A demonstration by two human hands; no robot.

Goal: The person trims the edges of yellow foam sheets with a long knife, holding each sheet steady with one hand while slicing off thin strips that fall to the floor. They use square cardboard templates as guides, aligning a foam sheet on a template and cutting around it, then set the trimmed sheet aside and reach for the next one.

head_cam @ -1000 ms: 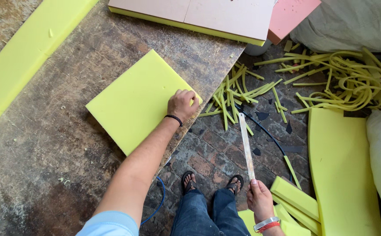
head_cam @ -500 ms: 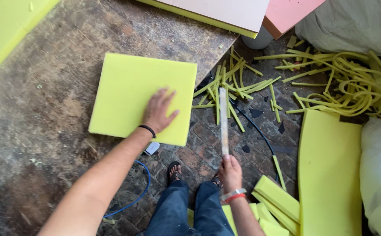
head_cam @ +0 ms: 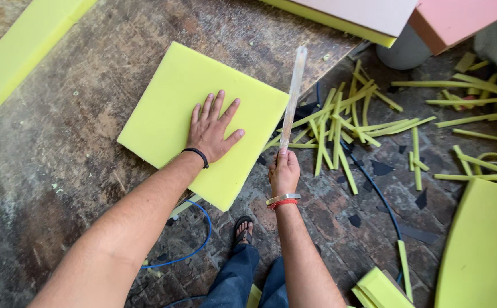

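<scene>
A square slab of yellow-green foam (head_cam: 163,108) lies on a worn wooden board (head_cam: 60,171), one corner hanging over the board's edge. My left hand (head_cam: 211,128) presses flat on the slab with fingers spread, a black band at the wrist. My right hand (head_cam: 284,171) grips the lower end of a long, thin, pale blade (head_cam: 293,94) that points away from me, just right of the slab's right edge. That wrist carries a red and a silver band.
Several yellow foam offcut strips (head_cam: 345,122) litter the brick floor to the right. A large yellow foam sheet (head_cam: 482,245) lies at lower right, another strip (head_cam: 17,57) at upper left. Pink and white foam blocks (head_cam: 442,17) sit at the top. A blue hose (head_cam: 200,239) and my sandalled foot (head_cam: 242,228) are below.
My left hand moved from the slab's corner onto its middle, and the slab shifted. My right hand rose and brought the blade up beside the slab's right edge.
</scene>
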